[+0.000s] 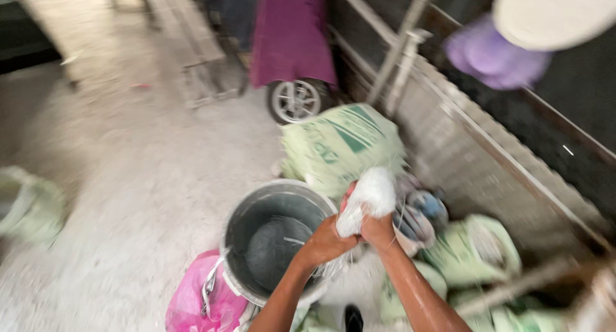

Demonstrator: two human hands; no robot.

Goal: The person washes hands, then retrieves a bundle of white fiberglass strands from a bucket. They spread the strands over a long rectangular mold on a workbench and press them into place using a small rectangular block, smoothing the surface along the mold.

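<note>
Seen from above, in a blurred frame, we grip a white, soft-looking plastic bag (371, 196) with both bare hands, just past the right rim of a round grey metal bucket (273, 239) standing on a pale, dusty concrete floor (141, 178). Our left hand (328, 242) is curled shut around the lower end of the white bag, where the plastic narrows. Our right hand (377, 228) closes on the same bag from the other side, its fingers wrapped round the bundle below its rounded top. The two hands touch each other, and both forearms are streaked with pale dust.

The grey bucket's inside is dark, and we cannot tell what, if anything, lies at its bottom. Against its near left side leans a crumpled pink plastic bag (192, 300). Behind our hands lies a pale green woven sack with dark green stripes (340, 146), and more pale green sacks (475, 248) are heaped to the right, near a blue-and-white object (420, 213) too blurred to identify. A purple cloth (290, 34) hangs over a small spoked wheel (296, 100) at the top of the frame. A corrugated metal sheet (462, 146) slopes along the right side, with a blurred lilac shape (491, 56) above it.
</note>
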